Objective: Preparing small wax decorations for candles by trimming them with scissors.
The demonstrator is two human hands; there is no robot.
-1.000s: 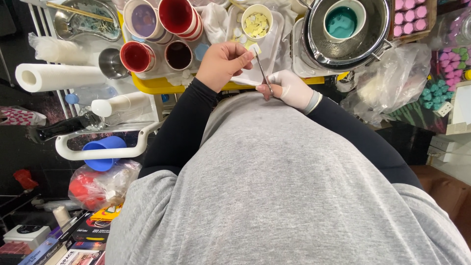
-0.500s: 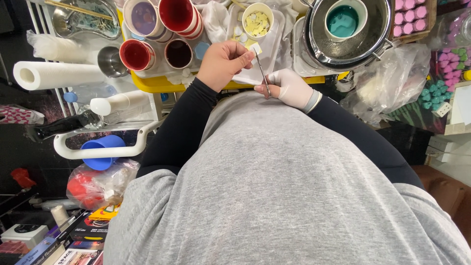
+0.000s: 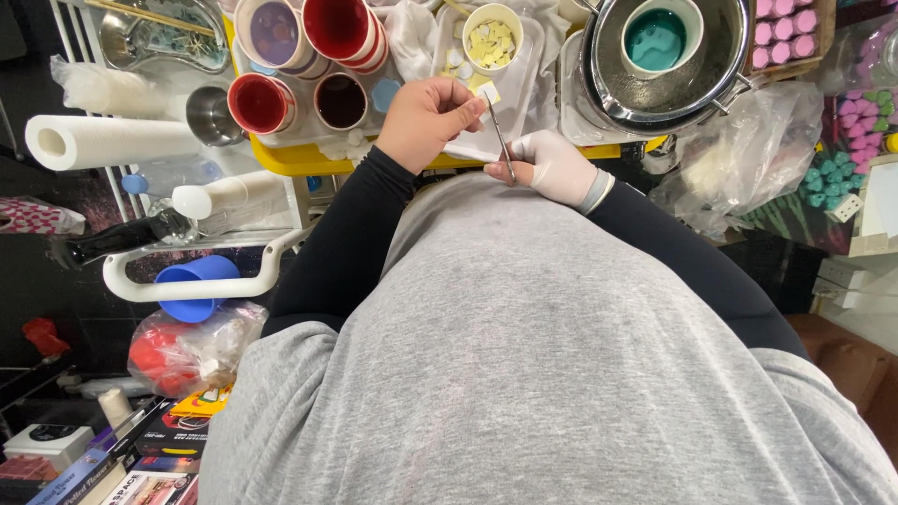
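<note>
Barely shifted since half a second back, maybe nudged a touch lower. Left hand curled shut, pinching a small pale square chip at the fingertips, just over the white tray. Gloved right hand closed around thin metal tweezers, tips up touching that chip. Sat near the cup of yellow chips.

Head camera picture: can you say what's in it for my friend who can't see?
A bare left hand and a gloved right hand hold thin metal tweezers gripping a small pale square. Behind sit a yellow tray of cups and a pot.
</note>
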